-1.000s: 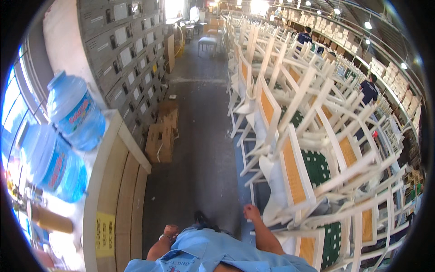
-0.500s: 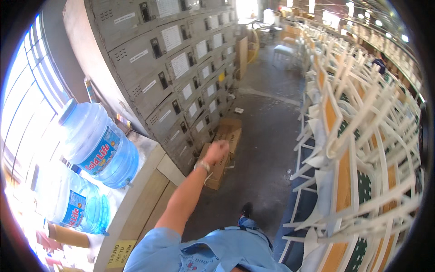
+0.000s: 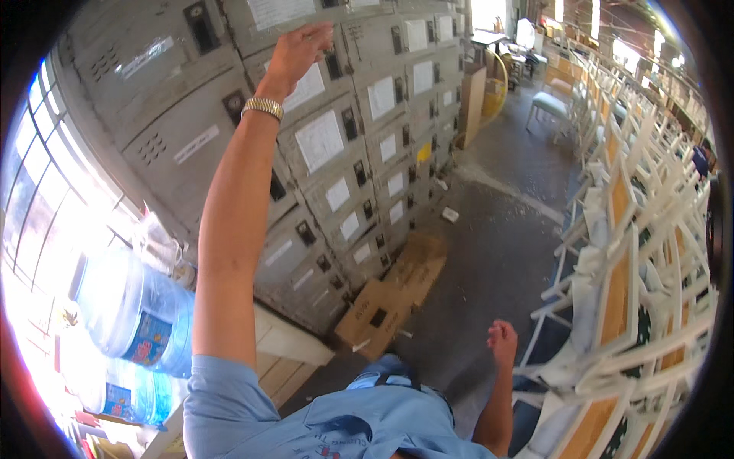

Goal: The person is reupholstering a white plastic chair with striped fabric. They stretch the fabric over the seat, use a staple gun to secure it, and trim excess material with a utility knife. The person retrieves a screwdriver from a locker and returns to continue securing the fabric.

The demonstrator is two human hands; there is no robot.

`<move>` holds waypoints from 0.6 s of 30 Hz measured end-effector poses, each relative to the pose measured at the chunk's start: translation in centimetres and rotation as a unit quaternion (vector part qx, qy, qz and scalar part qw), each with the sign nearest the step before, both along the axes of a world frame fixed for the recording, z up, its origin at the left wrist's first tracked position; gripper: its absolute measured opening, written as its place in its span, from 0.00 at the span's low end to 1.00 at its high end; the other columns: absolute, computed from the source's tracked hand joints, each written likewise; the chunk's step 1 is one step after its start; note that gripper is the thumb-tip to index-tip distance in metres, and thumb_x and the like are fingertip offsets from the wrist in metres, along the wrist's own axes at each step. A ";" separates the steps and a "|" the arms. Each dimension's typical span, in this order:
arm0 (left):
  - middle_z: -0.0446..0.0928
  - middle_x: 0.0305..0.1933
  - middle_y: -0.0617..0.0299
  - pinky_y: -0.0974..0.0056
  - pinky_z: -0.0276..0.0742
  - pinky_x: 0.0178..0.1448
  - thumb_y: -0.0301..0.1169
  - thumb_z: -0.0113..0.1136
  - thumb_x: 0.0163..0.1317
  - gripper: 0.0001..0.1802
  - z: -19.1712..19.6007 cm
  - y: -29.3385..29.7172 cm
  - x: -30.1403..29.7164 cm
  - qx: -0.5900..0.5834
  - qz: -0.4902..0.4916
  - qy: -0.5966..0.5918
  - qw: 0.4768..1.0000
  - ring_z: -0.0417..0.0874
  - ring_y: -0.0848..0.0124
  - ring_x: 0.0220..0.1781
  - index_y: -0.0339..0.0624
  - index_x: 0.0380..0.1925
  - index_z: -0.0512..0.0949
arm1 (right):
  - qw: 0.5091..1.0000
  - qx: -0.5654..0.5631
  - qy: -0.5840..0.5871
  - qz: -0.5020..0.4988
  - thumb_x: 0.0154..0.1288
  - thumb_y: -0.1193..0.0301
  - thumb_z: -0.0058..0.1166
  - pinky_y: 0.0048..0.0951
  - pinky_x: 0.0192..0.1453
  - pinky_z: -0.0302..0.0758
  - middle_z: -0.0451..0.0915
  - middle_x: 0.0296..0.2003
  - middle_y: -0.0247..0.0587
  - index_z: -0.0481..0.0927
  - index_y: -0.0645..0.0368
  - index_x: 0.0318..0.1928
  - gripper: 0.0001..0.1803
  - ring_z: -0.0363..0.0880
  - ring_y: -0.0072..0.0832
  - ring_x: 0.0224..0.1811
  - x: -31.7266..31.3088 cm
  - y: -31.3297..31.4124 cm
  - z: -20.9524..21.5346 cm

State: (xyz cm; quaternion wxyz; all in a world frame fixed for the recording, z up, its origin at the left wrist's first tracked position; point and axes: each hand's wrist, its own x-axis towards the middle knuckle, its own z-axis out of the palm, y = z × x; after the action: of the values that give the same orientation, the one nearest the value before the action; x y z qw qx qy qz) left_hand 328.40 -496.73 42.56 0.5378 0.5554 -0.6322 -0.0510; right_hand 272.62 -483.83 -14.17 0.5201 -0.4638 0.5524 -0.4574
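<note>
My left hand (image 3: 300, 55) is raised in front of a bank of grey metal lockers (image 3: 252, 107), its fingers stretched out beside a dark locker latch (image 3: 333, 64). Whether the fingertips touch the door cannot be made out. A gold-coloured metal band (image 3: 262, 110) circles the left wrist. Low on the right, my right hand (image 3: 502, 342) hangs over the floor, its fingers loosely bent and apart. I see nothing held in it. White paper sheets (image 3: 319, 143) are stuck on many locker doors.
Flattened cardboard boxes (image 3: 375, 315) lie on the floor against the lockers. Large blue water bottles (image 3: 138, 306) stand at left by a barred window (image 3: 38, 168). Stacked white chairs (image 3: 612, 306) line the right side. Farther off stands a pale-seated chair (image 3: 550, 105).
My left hand has risen from above the cardboard to the upper lockers. My right hand has come into view. The view has shifted left, closer to the lockers.
</note>
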 end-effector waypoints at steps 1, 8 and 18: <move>0.84 0.59 0.57 0.61 0.80 0.63 0.45 0.59 0.75 0.23 1.4 -1.9 0.4 -0.014 0.011 -0.012 1.000 0.84 0.68 0.61 0.46 0.63 0.81 | 1.000 -0.006 -0.008 0.003 0.77 0.72 0.52 0.24 0.28 0.77 0.84 0.34 0.38 0.81 0.62 0.52 0.10 0.78 0.20 0.24 1.9 -1.3 0.3; 0.81 0.61 0.60 0.64 0.80 0.59 0.48 0.63 0.73 0.30 8.7 -14.2 2.8 0.060 0.091 -0.060 0.992 0.82 0.69 0.58 0.50 0.70 0.74 | 0.982 0.107 -0.111 0.110 0.77 0.72 0.52 0.24 0.27 0.77 0.85 0.34 0.40 0.81 0.64 0.52 0.10 0.77 0.20 0.23 14.2 -5.6 0.1; 0.81 0.48 0.57 0.64 0.76 0.51 0.47 0.65 0.70 0.45 7.5 -3.7 -4.2 -0.159 0.185 -0.188 0.951 0.80 0.70 0.48 0.43 0.80 0.57 | 0.940 -0.144 -0.115 0.287 0.79 0.70 0.53 0.26 0.35 0.74 0.84 0.35 0.33 0.83 0.63 0.49 0.10 0.77 0.20 0.32 26.2 -38.5 22.8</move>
State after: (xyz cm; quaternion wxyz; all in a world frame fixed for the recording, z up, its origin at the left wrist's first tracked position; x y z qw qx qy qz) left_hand 324.15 -500.43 50.09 0.4905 0.5693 -0.6079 0.2564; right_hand 298.81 -522.38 8.63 0.6167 -0.6171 0.2604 -0.4136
